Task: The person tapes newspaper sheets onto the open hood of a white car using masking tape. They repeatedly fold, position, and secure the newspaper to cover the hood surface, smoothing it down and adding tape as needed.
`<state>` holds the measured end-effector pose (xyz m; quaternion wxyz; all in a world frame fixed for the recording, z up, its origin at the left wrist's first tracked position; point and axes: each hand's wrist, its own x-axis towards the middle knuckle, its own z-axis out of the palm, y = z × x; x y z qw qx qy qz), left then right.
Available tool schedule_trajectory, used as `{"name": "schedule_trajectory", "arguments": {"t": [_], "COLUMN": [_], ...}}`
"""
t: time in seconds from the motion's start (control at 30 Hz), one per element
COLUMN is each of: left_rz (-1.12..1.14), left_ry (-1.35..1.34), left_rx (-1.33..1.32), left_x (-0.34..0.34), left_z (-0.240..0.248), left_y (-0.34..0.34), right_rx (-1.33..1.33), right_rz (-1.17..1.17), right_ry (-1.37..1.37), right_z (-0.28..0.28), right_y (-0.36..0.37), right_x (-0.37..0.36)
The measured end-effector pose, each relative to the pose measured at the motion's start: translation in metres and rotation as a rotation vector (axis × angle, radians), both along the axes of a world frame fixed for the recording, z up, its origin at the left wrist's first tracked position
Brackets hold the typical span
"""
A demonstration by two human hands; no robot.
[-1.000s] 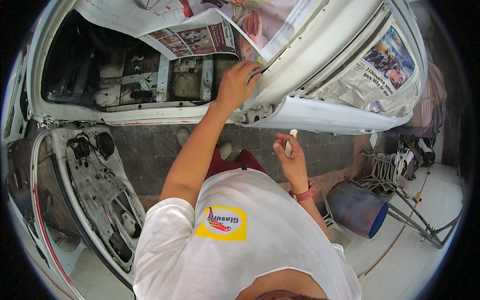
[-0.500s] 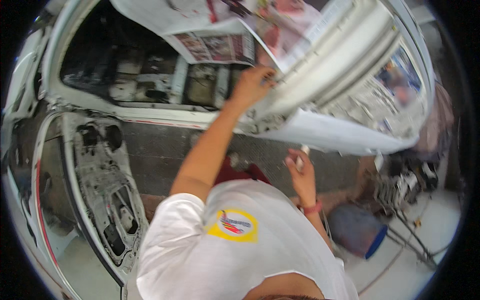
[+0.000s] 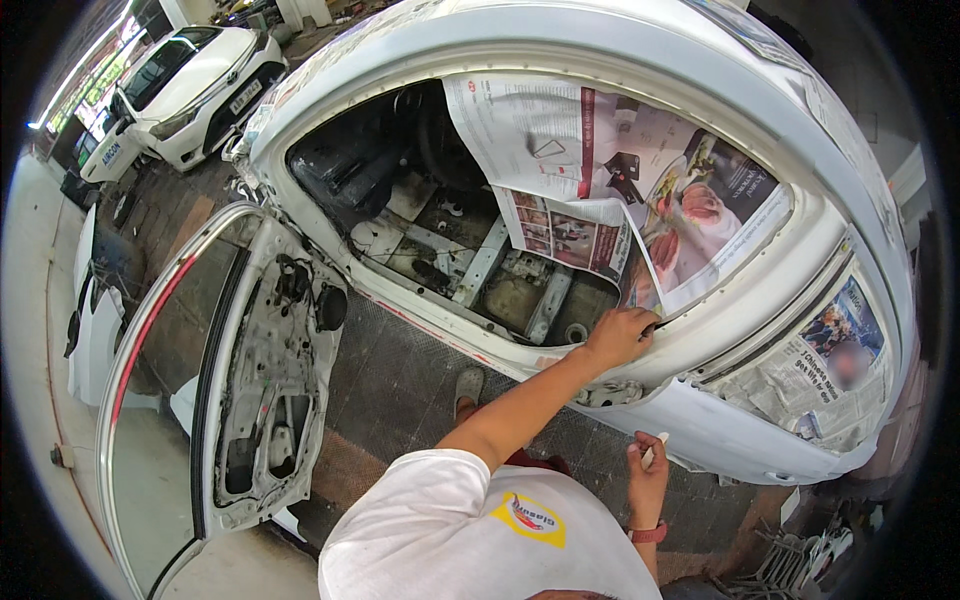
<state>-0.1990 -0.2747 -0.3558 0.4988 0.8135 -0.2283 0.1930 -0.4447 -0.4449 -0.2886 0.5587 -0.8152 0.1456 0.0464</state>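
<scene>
My left hand (image 3: pixel 617 340) reaches to the lower rear edge of the car's door opening, fingers closed against the white frame (image 3: pixel 715 325). A small dark thing shows at its fingertips, too little to name. Just above it hangs a large printed paper sheet (image 3: pixel 690 200), covering the rear part of the opening; its lower left portion is folded over. My right hand (image 3: pixel 648 480) is raised below the car's side, closed around a small whitish piece (image 3: pixel 653 452) whose kind I cannot make out.
An opened door (image 3: pixel 285 380) with its inner panel bare stands at the left. Newspaper (image 3: pixel 800 385) covers the rear side window. Inside the car, the bare floor (image 3: pixel 480 270) shows metal rails. A white car (image 3: pixel 190 80) is parked at the far left.
My view has shifted, so more of the car and the opened door shows. My left hand stays at the frame beside the paper's lower edge; my right hand still holds the whitish piece.
</scene>
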Motion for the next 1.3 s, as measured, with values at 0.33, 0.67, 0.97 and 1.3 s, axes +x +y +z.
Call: {"name": "schedule_trajectory", "arguments": {"t": [0.33, 0.67, 0.97, 1.3], "left_rz": [0.121, -0.107, -0.101, -0.175], "left_ry": [-0.079, 0.033, 0.284, 0.475], "left_rx": [-0.081, -0.171, -0.277, -0.237], "left_x": [-0.009, -0.003, -0.012, -0.009], "left_z": [-0.011, 0.01, 0.01, 0.001], "left_y": [-0.01, 0.01, 0.008, 0.035], "right_rx": [-0.139, -0.062, -0.102, -0.059], "right_rz": [0.018, -0.031, 0.011, 0.059], "right_ry": [-0.04, 0.089, 0.087, 0.082], "right_z": [0.004, 0.001, -0.001, 0.001], "right_y": [-0.004, -0.005, -0.001, 0.012], "right_x": [0.0, 0.001, 0.004, 0.016]}}
